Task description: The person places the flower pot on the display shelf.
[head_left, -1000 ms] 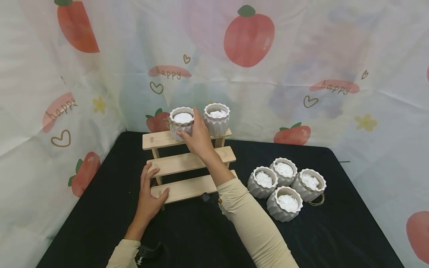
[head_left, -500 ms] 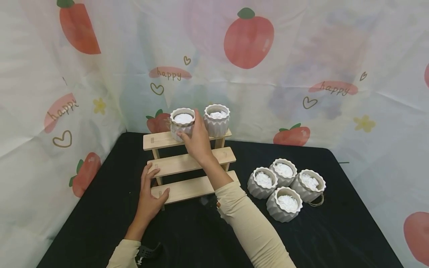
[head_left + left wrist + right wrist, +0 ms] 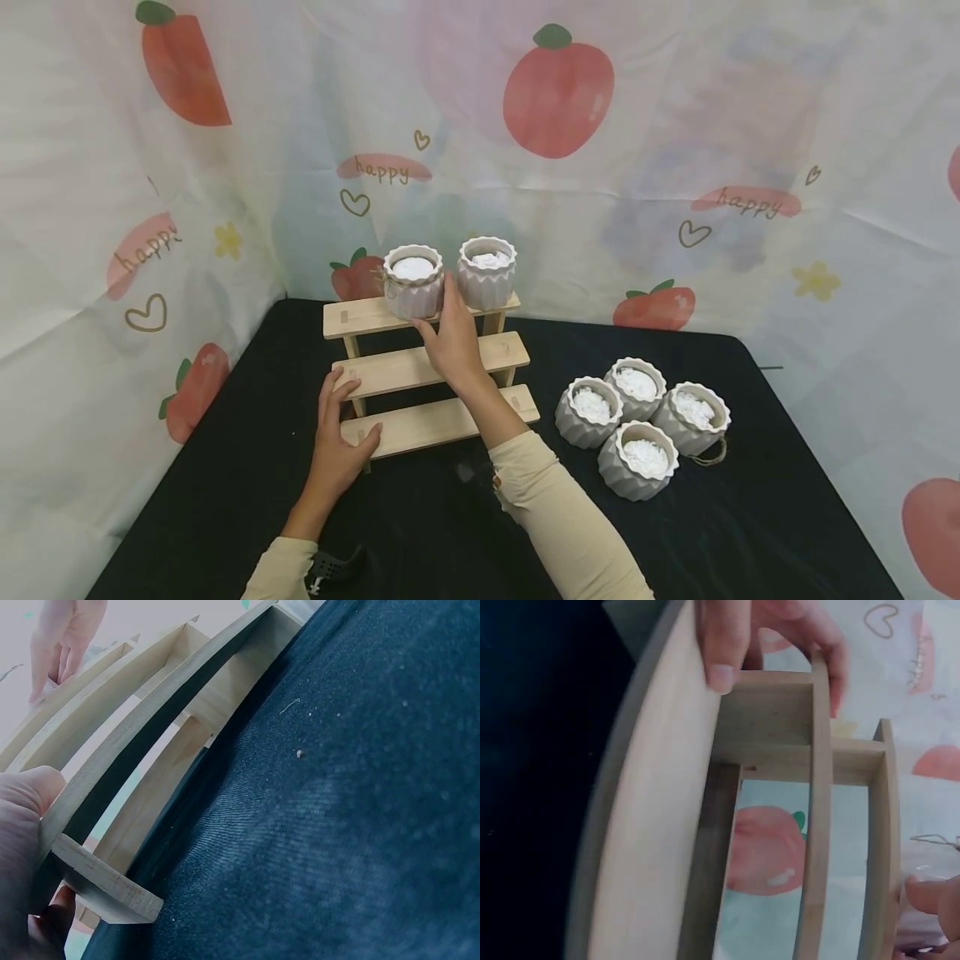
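Observation:
A three-tier wooden plant stand [image 3: 416, 362] stands on a black-covered table. At its left end my left hand [image 3: 335, 446] holds it, thumb [image 3: 41, 787] over the lowest board and fingers round the side. On the top board are two white fluted pots with white filling: a left pot [image 3: 411, 292] with twine round its neck, and a right pot [image 3: 487, 279]. My right hand [image 3: 456, 342] is at the left pot's lower right side, its fingers straight, pointing up between the two pots, with the thumb [image 3: 924, 894] near the pot's base.
Several more white pots [image 3: 637, 475] stand grouped on the table [image 3: 757, 517] right of the stand, one with a twine loop [image 3: 708, 454]. A printed cloth backdrop [image 3: 645, 117] hangs behind and at the sides.
My right hand has slid down and back along the left pot, its fingers loosening from it. The pot stays on the top board. My left hand keeps its hold on the stand.

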The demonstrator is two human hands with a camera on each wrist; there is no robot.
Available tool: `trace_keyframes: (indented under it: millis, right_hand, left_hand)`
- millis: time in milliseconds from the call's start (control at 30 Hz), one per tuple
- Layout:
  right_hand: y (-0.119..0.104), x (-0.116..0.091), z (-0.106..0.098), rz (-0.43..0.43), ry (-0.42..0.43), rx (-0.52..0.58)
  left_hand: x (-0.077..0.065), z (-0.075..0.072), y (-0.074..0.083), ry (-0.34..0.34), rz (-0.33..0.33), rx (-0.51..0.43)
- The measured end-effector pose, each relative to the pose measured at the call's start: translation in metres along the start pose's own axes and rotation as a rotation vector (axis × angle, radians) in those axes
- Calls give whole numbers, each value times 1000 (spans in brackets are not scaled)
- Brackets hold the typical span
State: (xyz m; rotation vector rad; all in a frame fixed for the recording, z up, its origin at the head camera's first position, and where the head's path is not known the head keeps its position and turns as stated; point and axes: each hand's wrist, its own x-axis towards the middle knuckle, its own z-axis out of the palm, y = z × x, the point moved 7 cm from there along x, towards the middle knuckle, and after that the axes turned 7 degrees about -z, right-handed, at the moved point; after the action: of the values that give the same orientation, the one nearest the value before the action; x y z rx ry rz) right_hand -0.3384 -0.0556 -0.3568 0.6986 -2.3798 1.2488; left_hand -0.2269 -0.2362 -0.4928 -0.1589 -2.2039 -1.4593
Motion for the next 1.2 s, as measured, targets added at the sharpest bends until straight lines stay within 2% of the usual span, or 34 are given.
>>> trace_keyframes:
  millis: [200,400,633,767,933,1100,1200]
  right_hand:
    - [5,-14,-6,-40,-25,-12]
    - [12,-30,-17,-34,-52,-70]
    - [13,-45,-35,-35,-33,-51]
    - [25,-56,-45,2,-33,-51]
    - [47,-73,-56,2,-17,-50]
    - [65,-87,-68,2,6,44]
    - [70,-95,-78,-13,3,84]
  left_hand:
    - [0,1,0,5,11,-2]
    - [-1,3,2,0,5,-11]
    - [-2,1,2,14,13,-15]
    - [-1,0,1,4,5,-6]
    - [0,0,0,-6,-8,-13]
    - [0,-1,2,9,0,-8]
    - [0,-1,11,18,0,-14]
